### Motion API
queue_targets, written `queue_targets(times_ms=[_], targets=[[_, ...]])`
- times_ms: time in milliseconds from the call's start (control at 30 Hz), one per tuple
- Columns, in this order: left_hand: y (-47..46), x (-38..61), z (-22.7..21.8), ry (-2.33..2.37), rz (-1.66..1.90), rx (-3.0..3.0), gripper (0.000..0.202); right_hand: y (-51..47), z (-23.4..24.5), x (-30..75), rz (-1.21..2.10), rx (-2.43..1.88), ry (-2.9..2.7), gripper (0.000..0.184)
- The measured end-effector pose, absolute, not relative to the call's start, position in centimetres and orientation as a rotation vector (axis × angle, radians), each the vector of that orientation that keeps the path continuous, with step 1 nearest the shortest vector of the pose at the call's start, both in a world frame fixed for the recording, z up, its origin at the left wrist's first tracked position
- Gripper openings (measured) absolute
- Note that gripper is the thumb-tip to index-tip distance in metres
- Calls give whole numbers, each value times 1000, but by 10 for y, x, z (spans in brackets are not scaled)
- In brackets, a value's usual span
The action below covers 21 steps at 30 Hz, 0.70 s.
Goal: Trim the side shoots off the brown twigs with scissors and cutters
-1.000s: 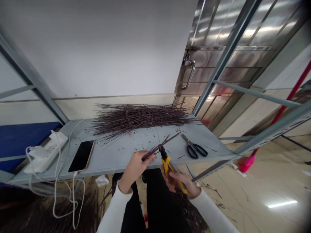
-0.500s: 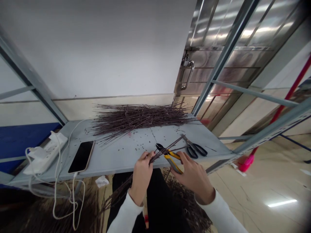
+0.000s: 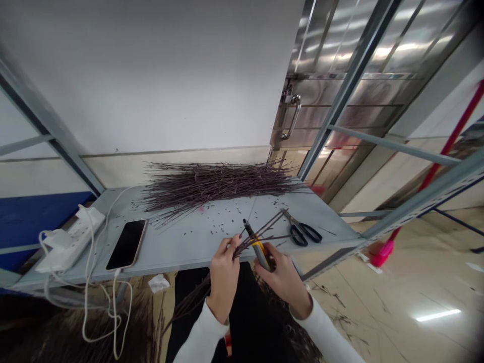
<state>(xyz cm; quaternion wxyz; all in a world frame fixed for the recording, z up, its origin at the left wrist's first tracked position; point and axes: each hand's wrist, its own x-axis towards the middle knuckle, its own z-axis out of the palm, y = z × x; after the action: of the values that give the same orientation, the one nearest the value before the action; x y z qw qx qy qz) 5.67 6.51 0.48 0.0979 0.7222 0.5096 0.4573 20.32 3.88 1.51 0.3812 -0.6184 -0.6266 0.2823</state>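
Observation:
My left hand (image 3: 224,275) is closed around a small bunch of thin dark twigs (image 3: 247,243), whose tips fan out to the right over the front of the shelf. In my right hand (image 3: 284,275) are diagonal cutting pliers (image 3: 258,248) with yellow and grey handles. Their dark jaws point up and away from me, close to the twigs beside my left fingertips. The plier handles are squeezed together. Whether a twig lies between the jaws is too small to tell. Scissors (image 3: 301,229) with dark handles lie on the shelf right of the twig ends.
A large pile of dark twigs (image 3: 223,185) lies along the back of the grey shelf (image 3: 181,254), with small clippings in front. At left are a phone (image 3: 127,244), a white power strip (image 3: 70,239) and cables. Metal posts (image 3: 328,126) frame the sides. More twigs lie on the floor.
My right hand has moved slightly left and closed the plier handles, which were spread apart before. The jaws now point more upward. My left hand has stayed nearly in place with the twigs.

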Motion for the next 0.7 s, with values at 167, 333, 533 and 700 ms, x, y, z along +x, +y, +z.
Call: queue_targets(times_ms=[167,333,533,700], targets=[[68,56,7,1406,1474,2028,47,34,8,189,1556,-1107,-1089,25],[71,56,9,1345,1456,1852,37,28,-2,185,2016,-572,-766,31],[75,51,25,1269,1297,1730,26,29,-9,188,2025,-476,-801,30],[81,41,41,1156,1086,1669,23,27,-18,189,1971,-536,-844,34]])
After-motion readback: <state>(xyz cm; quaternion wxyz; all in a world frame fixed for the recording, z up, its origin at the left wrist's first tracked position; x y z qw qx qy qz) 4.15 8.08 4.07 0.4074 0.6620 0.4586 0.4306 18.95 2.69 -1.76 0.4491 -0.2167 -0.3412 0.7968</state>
